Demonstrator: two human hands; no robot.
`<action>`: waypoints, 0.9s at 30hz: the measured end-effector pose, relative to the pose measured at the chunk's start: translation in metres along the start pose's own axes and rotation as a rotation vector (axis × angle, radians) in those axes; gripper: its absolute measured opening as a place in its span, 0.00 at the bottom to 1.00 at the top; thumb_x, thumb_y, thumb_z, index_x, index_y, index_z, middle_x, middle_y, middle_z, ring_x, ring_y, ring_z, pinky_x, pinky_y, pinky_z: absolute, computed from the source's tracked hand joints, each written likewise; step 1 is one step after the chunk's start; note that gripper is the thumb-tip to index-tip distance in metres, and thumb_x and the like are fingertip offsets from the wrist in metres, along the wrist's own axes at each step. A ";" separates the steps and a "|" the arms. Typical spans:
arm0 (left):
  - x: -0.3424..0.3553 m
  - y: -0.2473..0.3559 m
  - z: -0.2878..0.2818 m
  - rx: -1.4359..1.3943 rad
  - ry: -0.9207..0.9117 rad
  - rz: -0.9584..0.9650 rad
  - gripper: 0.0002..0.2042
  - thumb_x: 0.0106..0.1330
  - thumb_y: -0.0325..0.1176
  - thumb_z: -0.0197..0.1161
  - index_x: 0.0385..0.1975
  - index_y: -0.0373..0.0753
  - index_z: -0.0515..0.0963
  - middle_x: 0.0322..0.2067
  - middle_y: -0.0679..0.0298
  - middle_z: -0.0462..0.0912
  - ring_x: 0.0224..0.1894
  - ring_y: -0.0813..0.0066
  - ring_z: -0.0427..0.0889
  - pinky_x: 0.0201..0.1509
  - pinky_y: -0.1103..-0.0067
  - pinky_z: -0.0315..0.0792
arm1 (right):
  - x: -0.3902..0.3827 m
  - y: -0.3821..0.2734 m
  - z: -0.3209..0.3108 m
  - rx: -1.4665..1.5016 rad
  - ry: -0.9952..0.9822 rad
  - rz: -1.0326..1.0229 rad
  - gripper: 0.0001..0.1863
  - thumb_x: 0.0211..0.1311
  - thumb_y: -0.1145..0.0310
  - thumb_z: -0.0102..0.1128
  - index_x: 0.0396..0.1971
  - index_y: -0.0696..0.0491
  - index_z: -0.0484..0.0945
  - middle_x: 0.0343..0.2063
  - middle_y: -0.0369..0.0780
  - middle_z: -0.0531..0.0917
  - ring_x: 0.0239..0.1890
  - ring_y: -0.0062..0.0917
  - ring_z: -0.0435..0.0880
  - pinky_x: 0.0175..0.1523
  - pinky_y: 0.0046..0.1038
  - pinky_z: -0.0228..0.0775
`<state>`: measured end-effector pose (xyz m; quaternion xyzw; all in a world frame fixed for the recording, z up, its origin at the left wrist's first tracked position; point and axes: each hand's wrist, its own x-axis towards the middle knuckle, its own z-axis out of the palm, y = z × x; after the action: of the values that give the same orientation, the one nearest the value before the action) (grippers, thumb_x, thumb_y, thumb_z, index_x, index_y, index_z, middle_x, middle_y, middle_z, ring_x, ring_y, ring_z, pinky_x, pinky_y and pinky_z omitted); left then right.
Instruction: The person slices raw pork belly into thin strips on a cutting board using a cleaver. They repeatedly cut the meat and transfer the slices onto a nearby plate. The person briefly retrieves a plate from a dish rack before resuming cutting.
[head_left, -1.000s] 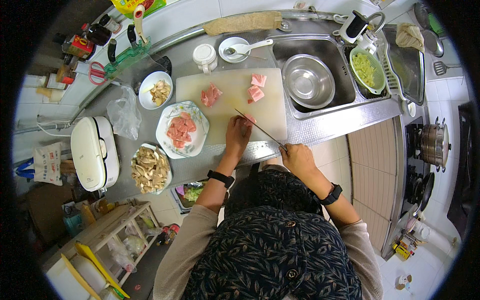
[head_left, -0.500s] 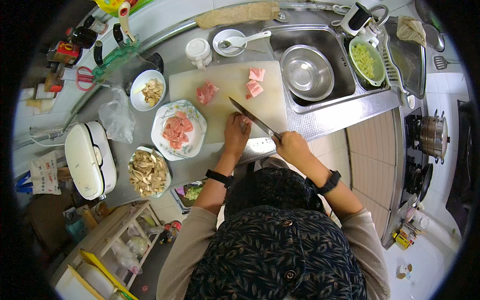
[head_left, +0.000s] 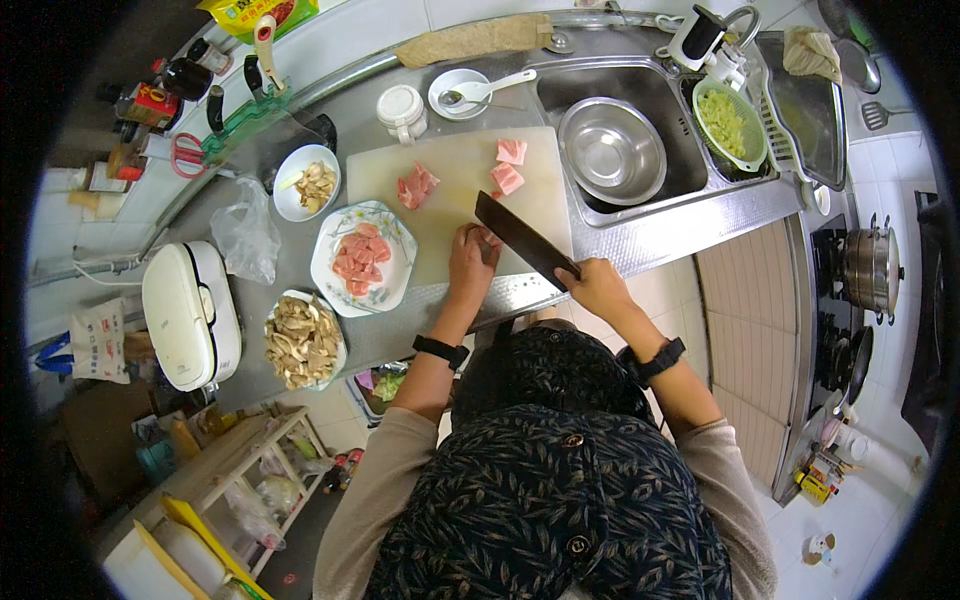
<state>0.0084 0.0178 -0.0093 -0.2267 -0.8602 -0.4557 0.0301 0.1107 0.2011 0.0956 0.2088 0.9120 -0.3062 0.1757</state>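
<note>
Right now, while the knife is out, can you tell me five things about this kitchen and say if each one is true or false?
1. The right hand holds a knife. True.
2. Mushrooms are piled left of the cutting board. True.
3. The metal bowl stands on the cutting board. False: the metal bowl is in the sink.
4. The left hand holds a spoon. False: the left hand is by some meat on the cutting board.
5. The scissors have red handles. True.
</note>
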 end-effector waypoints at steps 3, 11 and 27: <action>0.000 -0.004 0.001 0.027 -0.010 -0.008 0.15 0.49 0.28 0.66 0.35 0.37 0.71 0.35 0.56 0.73 0.41 0.55 0.72 0.44 0.65 0.68 | -0.012 0.021 -0.010 0.180 0.110 -0.016 0.22 0.54 0.55 0.61 0.19 0.63 0.78 0.17 0.55 0.76 0.24 0.46 0.79 0.32 0.38 0.71; 0.005 0.005 0.005 0.164 -0.110 -0.011 0.23 0.47 0.27 0.66 0.47 0.38 0.71 0.47 0.56 0.69 0.50 0.54 0.67 0.55 0.66 0.64 | -0.018 0.079 -0.009 0.812 -0.223 0.434 0.26 0.55 0.53 0.63 0.06 0.52 0.66 0.05 0.35 0.68 0.05 0.21 0.67 0.12 0.24 0.60; -0.003 0.007 -0.046 0.077 0.202 -0.155 0.23 0.48 0.31 0.69 0.47 0.39 0.74 0.44 0.57 0.72 0.49 0.58 0.70 0.53 0.69 0.65 | 0.025 0.013 0.027 0.633 -0.460 0.087 0.27 0.57 0.54 0.61 0.04 0.51 0.65 0.03 0.34 0.66 0.04 0.20 0.65 0.12 0.23 0.60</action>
<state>0.0068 -0.0160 0.0221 -0.1113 -0.8847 -0.4437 0.0899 0.1010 0.2005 0.0580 0.2169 0.6995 -0.6035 0.3153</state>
